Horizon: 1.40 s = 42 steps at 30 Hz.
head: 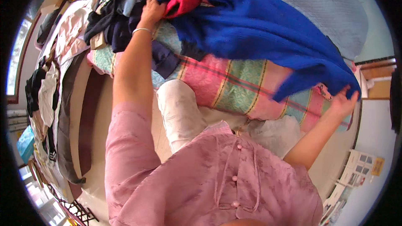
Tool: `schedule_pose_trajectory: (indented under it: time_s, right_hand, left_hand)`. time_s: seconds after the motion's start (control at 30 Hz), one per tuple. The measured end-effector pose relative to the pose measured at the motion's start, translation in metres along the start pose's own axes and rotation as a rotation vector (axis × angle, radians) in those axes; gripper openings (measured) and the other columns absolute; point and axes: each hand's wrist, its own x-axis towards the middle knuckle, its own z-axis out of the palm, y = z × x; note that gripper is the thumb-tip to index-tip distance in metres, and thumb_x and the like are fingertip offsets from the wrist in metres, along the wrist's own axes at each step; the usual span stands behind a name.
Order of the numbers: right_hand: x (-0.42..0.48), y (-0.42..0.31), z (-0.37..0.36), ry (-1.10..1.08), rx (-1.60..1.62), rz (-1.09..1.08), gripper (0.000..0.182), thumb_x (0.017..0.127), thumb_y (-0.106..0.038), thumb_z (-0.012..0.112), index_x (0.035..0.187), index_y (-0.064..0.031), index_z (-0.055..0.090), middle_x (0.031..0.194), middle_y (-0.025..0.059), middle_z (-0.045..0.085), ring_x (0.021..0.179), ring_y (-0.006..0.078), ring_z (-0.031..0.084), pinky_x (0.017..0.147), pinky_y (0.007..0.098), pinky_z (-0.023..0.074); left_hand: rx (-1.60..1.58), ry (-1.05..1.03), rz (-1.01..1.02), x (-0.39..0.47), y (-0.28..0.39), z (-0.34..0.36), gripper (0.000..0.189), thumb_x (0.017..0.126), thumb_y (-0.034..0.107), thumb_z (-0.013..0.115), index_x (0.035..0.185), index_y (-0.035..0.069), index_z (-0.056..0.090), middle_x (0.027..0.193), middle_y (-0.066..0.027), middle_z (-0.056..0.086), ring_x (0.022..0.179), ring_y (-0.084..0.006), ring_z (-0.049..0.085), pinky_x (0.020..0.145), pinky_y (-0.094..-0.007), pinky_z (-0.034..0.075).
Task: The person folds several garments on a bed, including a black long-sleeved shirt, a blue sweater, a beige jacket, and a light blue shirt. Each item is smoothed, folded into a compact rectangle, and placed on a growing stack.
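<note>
A blue cloth garment is stretched out between my two hands, above a bed with a pink and green patterned cover. My left hand, wearing a bracelet at the wrist, grips its upper left end. My right hand holds the far right end, slightly blurred. Red cloth shows by the fingers of my left hand, partly framed by the blue fabric. A dark navy cloth lies on the cover below it.
Dark clothes are heaped at upper left. A light blue quilted cover lies beyond the blue garment. Further left, pale clothes and a black garment lie along another surface. White furniture stands at lower right.
</note>
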Motion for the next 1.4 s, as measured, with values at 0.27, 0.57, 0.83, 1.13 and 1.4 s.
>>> schedule_pose_trajectory:
  time_s: [0.27,0.57,0.83,1.13,1.4]
  right_hand:
    - [0.015,-0.082,-0.039,0.056,-0.069,-0.127,0.034,0.091,-0.029,0.048,0.106,0.0008,0.053,0.103,0.0154,0.056,0.099,0.0279,0.052,0.094,0.0437,0.0398]
    - [0.01,-0.119,-0.029,0.125,-0.103,-0.244,0.033,0.091,-0.028,0.046,0.106,-0.0003,0.056,0.105,0.0156,0.059,0.096,0.0276,0.056,0.091,0.0392,0.043]
    - [0.07,-0.239,-0.093,0.275,-0.287,-0.576,0.035,0.091,-0.026,0.043,0.104,0.0033,0.056,0.101,0.0177,0.06,0.09,0.03,0.058,0.085,0.042,0.0469]
    - [0.062,-0.325,-0.104,0.403,-0.439,-0.786,0.032,0.089,-0.022,0.044,0.101,0.0053,0.055,0.097,0.0196,0.059,0.085,0.0309,0.059,0.079,0.0419,0.0486]
    - [0.037,-0.319,-0.073,0.346,-0.45,-0.792,0.029,0.088,-0.018,0.045,0.098,0.007,0.055,0.094,0.0213,0.059,0.08,0.0316,0.059,0.074,0.0418,0.0501]
  left_hand:
    - [0.223,-0.272,0.002,-0.043,-0.001,0.039,0.055,0.081,0.031,0.051,0.134,0.017,0.041,0.134,-0.0283,0.035,0.117,-0.0459,0.043,0.099,-0.0471,0.038]
    - [0.176,-0.092,0.097,-0.092,0.033,0.034,0.064,0.073,0.018,0.063,0.133,0.014,0.039,0.126,-0.0263,0.041,0.106,-0.0449,0.051,0.089,-0.0469,0.046]
    - [-0.259,-0.021,0.388,-0.186,0.143,0.056,0.074,0.07,0.007,0.065,0.133,-0.003,0.028,0.137,-0.0312,0.026,0.123,-0.0464,0.034,0.101,-0.041,0.036]
    - [-0.418,0.339,0.226,-0.153,0.135,0.078,0.046,0.072,0.0,0.059,0.116,0.001,0.043,0.116,-0.0214,0.046,0.107,-0.0382,0.047,0.089,-0.0389,0.042]
    - [-1.862,-0.467,-0.88,-0.107,0.107,0.1,0.041,0.086,0.033,0.055,0.112,0.001,0.051,0.11,-0.0191,0.057,0.105,-0.0372,0.052,0.094,-0.051,0.041]
